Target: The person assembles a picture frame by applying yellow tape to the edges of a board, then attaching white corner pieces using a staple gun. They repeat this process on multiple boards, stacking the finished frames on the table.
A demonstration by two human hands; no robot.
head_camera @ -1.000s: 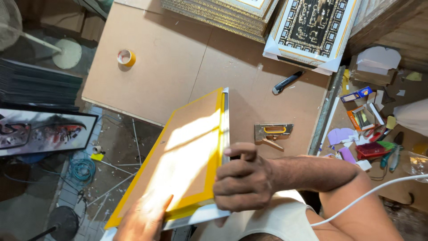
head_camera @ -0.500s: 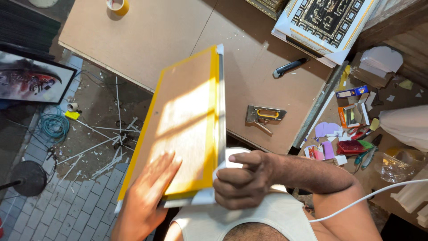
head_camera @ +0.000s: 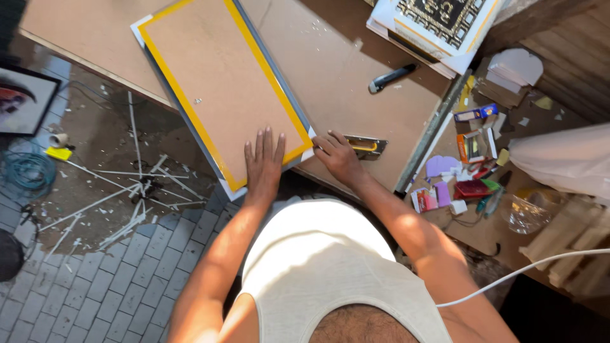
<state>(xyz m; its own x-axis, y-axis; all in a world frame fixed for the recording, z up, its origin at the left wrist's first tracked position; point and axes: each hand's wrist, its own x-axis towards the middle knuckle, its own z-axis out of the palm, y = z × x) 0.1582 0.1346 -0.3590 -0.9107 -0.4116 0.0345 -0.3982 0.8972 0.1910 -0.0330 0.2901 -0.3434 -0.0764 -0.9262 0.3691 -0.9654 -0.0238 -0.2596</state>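
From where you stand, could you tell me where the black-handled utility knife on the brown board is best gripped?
Grip the black-handled utility knife around its thicker black handle, coming from above. It lies flat and slanted on the brown board, clear of other things, so the fingers can close across its narrow width.

Sunlit workbench (head_camera: 114,38), grey paved floor (head_camera: 95,286)

Landmark: utility knife (head_camera: 393,77) on the brown worktable (head_camera: 101,32). Up-right of it, stacked ornate black-gold frames (head_camera: 438,19). Down-right, clutter of small boxes (head_camera: 473,143). Far left, floor level: dark framed picture (head_camera: 22,98), teal cable coil (head_camera: 28,170), white offcut strips (head_camera: 121,203).
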